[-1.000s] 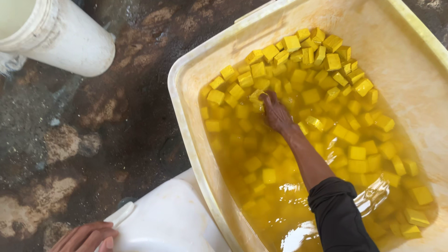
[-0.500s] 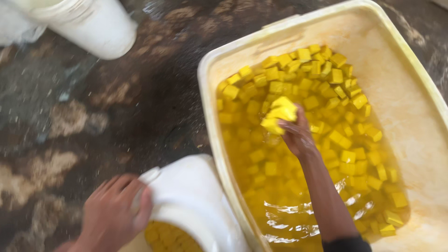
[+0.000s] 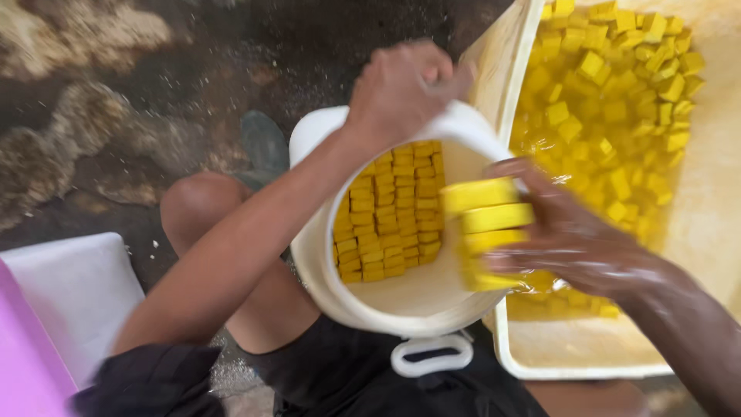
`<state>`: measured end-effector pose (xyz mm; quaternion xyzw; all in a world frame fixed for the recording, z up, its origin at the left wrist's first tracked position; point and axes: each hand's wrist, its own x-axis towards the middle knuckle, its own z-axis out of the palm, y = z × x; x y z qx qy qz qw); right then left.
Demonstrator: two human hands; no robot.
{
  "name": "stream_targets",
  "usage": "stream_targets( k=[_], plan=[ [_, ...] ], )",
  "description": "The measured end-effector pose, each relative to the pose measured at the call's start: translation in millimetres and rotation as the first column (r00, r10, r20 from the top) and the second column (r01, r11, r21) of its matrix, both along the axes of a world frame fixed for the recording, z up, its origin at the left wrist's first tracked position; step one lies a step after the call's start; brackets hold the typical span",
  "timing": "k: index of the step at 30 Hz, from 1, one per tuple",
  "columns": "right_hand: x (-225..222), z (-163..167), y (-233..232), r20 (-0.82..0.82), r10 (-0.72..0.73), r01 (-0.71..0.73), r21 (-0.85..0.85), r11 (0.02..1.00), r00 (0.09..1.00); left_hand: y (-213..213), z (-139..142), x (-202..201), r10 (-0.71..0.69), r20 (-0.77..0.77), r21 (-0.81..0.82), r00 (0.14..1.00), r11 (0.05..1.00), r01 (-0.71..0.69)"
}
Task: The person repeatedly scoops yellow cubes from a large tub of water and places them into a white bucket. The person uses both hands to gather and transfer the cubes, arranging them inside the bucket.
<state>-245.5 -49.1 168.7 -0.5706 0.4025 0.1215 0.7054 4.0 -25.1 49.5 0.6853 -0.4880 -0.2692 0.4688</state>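
Gripping yellow blocks, right hand; left hand on bucket.

bucket left of tub, touching, cubes stacked in bucket, loose cubes in tub w/ liquid

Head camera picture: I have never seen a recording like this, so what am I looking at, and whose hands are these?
The camera sits on a person's head and looks down at their own bare hands; there is no machine. The left hand grips the rim of a white bucket tilted toward the person, with yellow blocks packed in rows inside. The wet right hand holds a stack of yellow blocks at the bucket's mouth. Beside it stands a cream tub of loose yellow cubes in yellowish liquid, on a dark, dirty floor.
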Motion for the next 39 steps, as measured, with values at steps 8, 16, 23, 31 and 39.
stream_targets(
  k=[8,16,23,31,39],
  plan=[
    [79,-154,59,-0.608,0.319,-0.556,-0.249,0.793,0.727,53,-47,91,0.314,-0.378,0.013,0.871,0.942,-0.334],
    [39,-338,95,-0.139,0.316,-0.288,-0.819,0.496,0.939,76,-17,117,0.243,-0.226,-0.177,0.943,0.942,-0.285],
    [27,-355,98,0.028,0.304,-0.207,-0.672,0.711,0.952,60,6,127,0.211,-0.235,-0.172,0.949,0.952,-0.255],
    [30,-360,85,-0.223,0.499,-0.487,-0.72,0.495,0.838,46,12,127,0.134,-0.232,-0.266,0.964,0.944,-0.195],
    [26,-362,75,-0.382,0.456,-0.594,-0.573,0.565,0.803,41,12,119,0.14,-0.207,-0.186,0.968,0.966,-0.179]
  ],
)
